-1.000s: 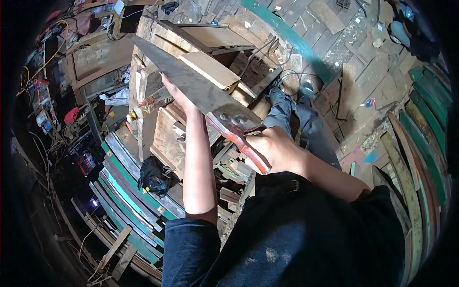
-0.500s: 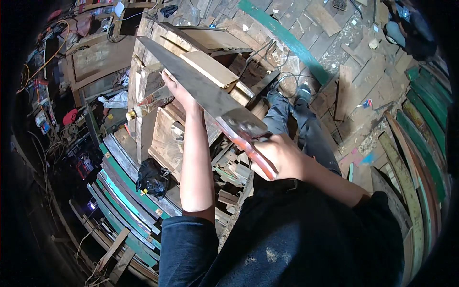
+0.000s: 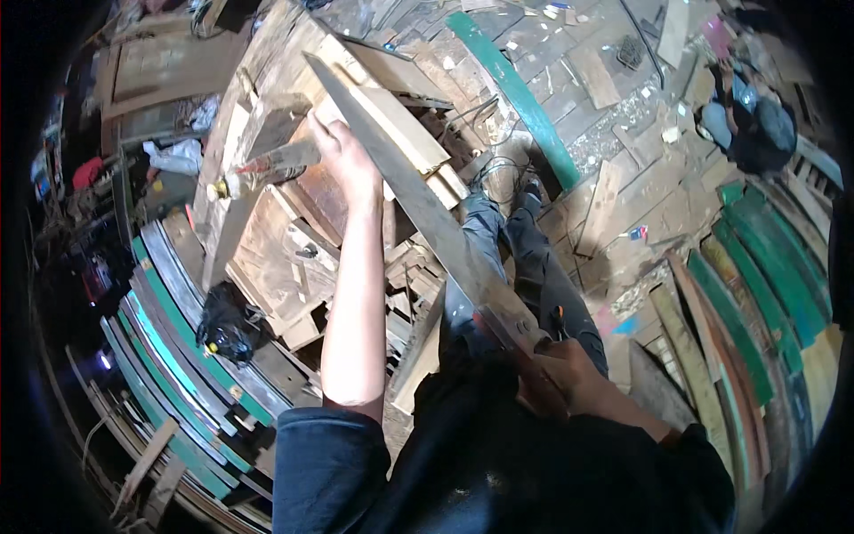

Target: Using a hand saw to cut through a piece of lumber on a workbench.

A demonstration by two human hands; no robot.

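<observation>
My right hand (image 3: 574,374) is wrapped around the reddish-brown wooden handle of a handsaw (image 3: 418,209), close to my body. Its long grey blade slants away to the far left, over the edge of a pale wooden board (image 3: 400,125). Just left of the blade is my left hand (image 3: 349,169), its fingers stretched forward and slightly apart over the wood. Whether that palm presses on the workbench (image 3: 285,53) is hard to see. A clear bottle with a yellowish cap (image 3: 262,173) lies beside the left hand.
Green-painted planks are stacked at the left (image 3: 191,356) and right (image 3: 774,267). A black plastic bag (image 3: 229,325) sits on the left stack. A long green board (image 3: 516,98) lies on the littered floor ahead. Another person (image 3: 752,125) is low down at the far right.
The saw has come back toward my body, its handle lower and farther right. Its blade now appears narrower, turned nearly edge-on. My left hand stays by the blade; the view has shifted.
</observation>
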